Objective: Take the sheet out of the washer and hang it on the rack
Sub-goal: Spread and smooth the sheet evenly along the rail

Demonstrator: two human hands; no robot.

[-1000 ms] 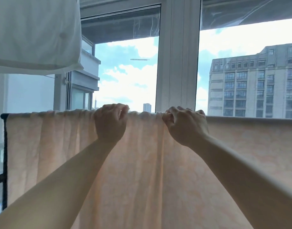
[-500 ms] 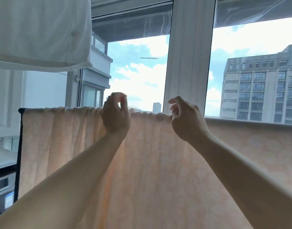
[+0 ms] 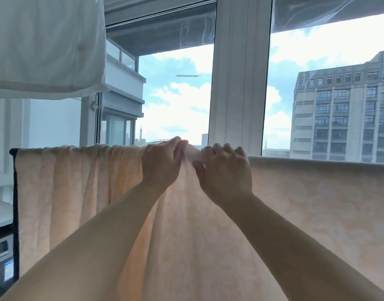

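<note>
A pale peach sheet [image 3: 82, 192] hangs over the top bar of a dark drying rack [image 3: 14, 192], spread from the rack's left post to the right edge of view. It is gathered into folds on the left and lies smoother on the right. My left hand [image 3: 161, 164] and my right hand [image 3: 226, 170] are close together at the top edge, each with fingers curled over the sheet where it crosses the bar. A small bright patch of cloth shows between them. The bar itself is hidden under the sheet.
A white cloth [image 3: 45, 46] hangs overhead at the upper left. Behind the rack stands a large window with a white frame post [image 3: 238, 72]. A grey appliance front [image 3: 0, 250] shows low at the left, beyond the rack post.
Both hands lifted off the sheet's top edge half a second ago and have come back down onto it, now closer together. The view has shifted slightly to the left.
</note>
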